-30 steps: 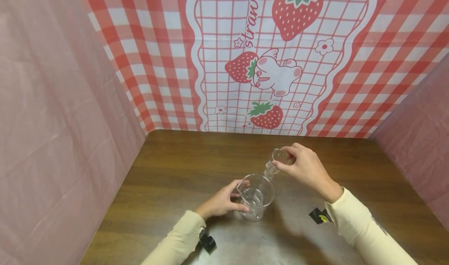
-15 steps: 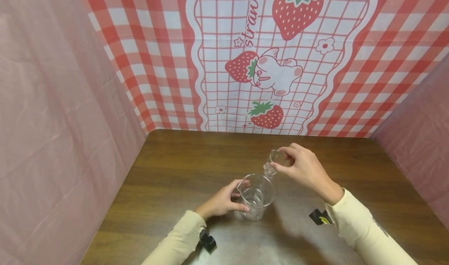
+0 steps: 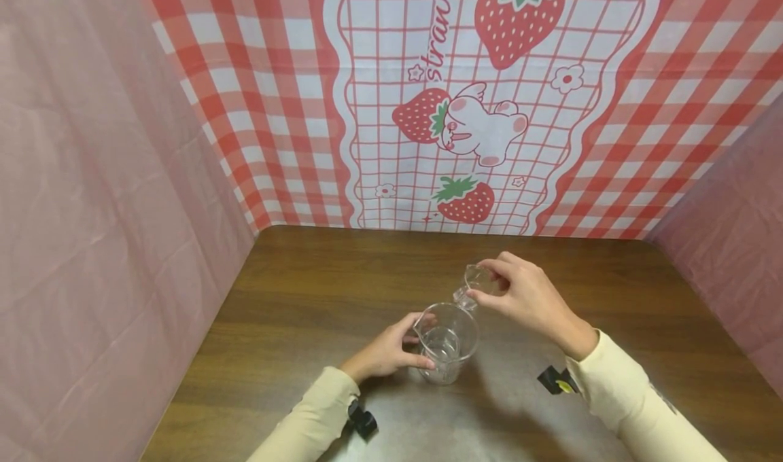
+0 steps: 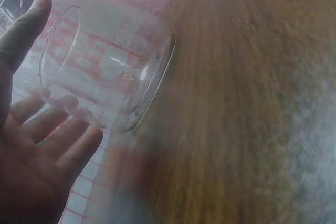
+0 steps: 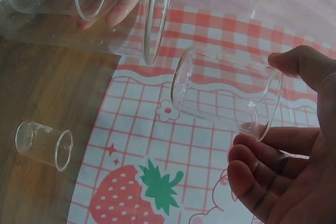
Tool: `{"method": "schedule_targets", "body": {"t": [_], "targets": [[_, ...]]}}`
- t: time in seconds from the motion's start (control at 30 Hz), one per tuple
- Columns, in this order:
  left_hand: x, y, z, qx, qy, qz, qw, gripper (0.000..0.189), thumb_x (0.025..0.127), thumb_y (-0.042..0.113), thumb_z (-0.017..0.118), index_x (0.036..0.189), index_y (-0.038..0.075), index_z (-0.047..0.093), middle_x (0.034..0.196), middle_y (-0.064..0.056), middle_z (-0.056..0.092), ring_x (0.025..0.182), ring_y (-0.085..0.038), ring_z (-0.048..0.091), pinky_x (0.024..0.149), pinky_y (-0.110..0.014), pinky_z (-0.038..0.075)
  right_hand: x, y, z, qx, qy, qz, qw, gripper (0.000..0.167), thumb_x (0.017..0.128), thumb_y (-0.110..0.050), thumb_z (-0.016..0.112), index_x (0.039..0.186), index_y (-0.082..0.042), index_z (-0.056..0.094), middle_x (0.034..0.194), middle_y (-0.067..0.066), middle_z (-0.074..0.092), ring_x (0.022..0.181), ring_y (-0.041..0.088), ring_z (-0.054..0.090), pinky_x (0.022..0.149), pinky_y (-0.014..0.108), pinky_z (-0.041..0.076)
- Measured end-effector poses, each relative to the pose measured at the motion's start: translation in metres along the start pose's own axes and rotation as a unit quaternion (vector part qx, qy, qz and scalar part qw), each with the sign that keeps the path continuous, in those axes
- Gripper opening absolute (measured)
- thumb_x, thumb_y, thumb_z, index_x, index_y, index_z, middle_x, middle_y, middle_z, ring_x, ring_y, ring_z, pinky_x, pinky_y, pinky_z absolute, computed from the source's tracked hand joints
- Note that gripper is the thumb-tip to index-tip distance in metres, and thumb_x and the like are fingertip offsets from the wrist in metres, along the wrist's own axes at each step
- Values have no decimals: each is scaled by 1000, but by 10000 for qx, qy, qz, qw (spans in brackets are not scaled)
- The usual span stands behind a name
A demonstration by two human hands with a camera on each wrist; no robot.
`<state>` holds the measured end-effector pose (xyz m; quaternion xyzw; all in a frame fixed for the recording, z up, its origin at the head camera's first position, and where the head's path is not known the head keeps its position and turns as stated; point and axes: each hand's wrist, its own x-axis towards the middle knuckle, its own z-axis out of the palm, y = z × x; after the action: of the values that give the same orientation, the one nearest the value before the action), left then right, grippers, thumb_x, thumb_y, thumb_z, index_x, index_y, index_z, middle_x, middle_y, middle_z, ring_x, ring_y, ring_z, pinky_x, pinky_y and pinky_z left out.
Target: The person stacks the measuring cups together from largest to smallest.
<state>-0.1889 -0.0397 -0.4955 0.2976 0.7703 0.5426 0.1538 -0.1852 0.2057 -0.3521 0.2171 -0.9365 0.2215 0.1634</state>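
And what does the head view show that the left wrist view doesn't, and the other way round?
Only the head view shows the right hand, the smaller glass beaker in its grip and the cream sleeves. Only the left wrist view makes out white printed markings on the large glass beaker. Both show the left hand holding that beaker, a nested beaker inside it, and the wooden table.

R hand [image 3: 531, 297] & the beaker it holds [image 3: 480, 280] have shifted a bit twd counter's [image 3: 318, 278] L edge, slightly away fr. its far edge; held beaker now nearer lg beaker's [image 3: 451, 372] rim.
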Motion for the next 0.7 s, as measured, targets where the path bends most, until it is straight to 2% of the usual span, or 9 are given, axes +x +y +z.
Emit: {"method": "schedule_targets", "body": {"t": [0.3, 0.7], "targets": [[-1, 1, -1, -17, -12, 33, 10000, 78, 77, 13, 81, 143, 3, 40, 147, -15, 47, 133, -30, 50, 109, -34, 46, -3, -2, 3, 217, -289, -135, 9993, 39, 74, -29, 84, 103, -7, 71, 78, -2, 55, 66, 7, 49, 55, 18, 44], [-1, 5, -3, -39, -75, 52, 10000, 77, 78, 12, 81, 142, 3, 40, 148, -15, 46, 134, -30, 49, 110, -33, 45, -5, -4, 8, 288, -414, -499, 9975, 39, 75, -28, 84, 104, -6, 71, 80, -4, 57, 65, 3, 49, 54, 16, 45]]}}
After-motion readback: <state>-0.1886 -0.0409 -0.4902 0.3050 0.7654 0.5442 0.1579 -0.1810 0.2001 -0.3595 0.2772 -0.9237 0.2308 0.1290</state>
